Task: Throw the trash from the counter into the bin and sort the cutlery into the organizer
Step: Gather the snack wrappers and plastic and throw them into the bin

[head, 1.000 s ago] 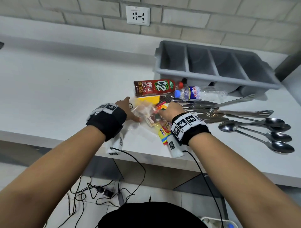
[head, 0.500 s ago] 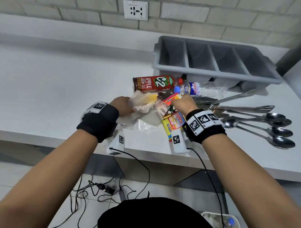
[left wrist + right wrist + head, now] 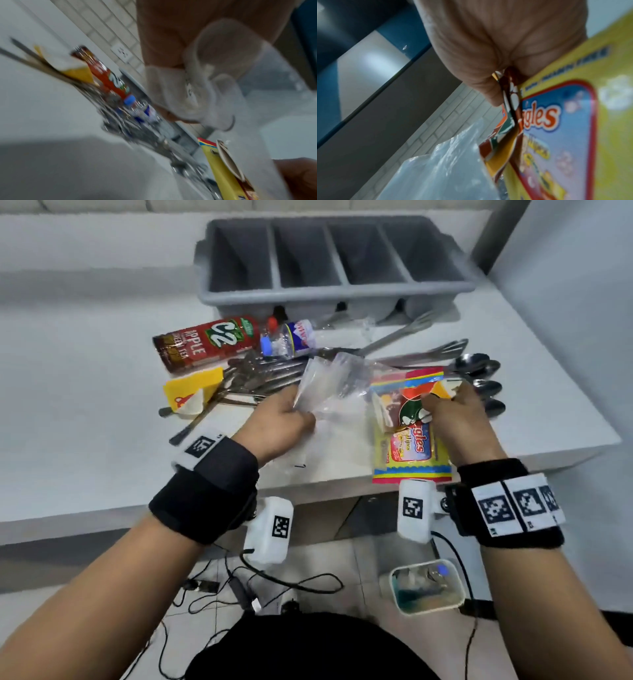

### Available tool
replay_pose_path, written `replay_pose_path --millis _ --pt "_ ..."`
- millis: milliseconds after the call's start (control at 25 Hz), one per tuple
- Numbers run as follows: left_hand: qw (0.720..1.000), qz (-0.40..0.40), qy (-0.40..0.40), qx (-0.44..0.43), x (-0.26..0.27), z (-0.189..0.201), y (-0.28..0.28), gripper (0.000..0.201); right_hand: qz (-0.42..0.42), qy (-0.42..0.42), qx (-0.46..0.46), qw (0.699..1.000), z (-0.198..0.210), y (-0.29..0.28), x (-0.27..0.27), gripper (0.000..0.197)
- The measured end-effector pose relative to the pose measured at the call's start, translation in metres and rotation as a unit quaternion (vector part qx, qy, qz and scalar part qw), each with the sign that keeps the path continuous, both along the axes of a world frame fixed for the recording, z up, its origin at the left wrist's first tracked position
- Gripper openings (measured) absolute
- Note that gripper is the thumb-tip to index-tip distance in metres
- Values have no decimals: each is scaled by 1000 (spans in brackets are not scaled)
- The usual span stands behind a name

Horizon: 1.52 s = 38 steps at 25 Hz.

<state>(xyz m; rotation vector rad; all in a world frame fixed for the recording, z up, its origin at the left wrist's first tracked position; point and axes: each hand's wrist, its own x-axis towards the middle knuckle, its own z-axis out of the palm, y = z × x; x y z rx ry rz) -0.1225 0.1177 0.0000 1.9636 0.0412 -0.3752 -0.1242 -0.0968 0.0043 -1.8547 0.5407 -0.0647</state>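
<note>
Gripping wrappers [image 3: 409,436] hanging lengthwise down, right hand [image 3: 452,419], left hand [image 3: 277,422] clutching clear bag [image 3: 329,385]

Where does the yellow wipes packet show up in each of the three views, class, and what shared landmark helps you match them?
Head view: yellow wipes packet right of centre, hanging from the right hand over the counter edge.
Left wrist view: only its edge, at the bottom right.
Right wrist view: fills the right side, pinched with other wrappers.
Shared landmark: the clear plastic bag, beside the packet in every view.
</note>
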Motion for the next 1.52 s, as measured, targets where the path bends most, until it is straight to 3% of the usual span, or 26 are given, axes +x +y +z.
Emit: replay_pose_path --millis 280,520,760,960,1200,1360,1520 --pt "979 -184 36 79 -58 -61 -164 37 -195 43 4 980 -73 -161 -120 29" --pt "955 -186 52 226 -91 -148 -254 40 -299 130 10 946 -177 -244 -192 45" --pt "907 -282 87 300 -86 -258 -318 46 -336 225 70 912 -291 -252 -205 53" --pt "849 -370 109 360 -81 -393 -357 41 -380 278 119 874 -424 -241 -197 52" --pt "821 -396 146 384 -78 -563 -377 30 -423 308 164 836 -586 -235 -187 54" --pt "796 -430 129 406 -86 -632 -384 30 -414 324 142 839 -656 -239 -184 53" --pt "771 -456 144 420 -87 -677 -395 31 -387 353 139 841 -690 -245 -183 53"
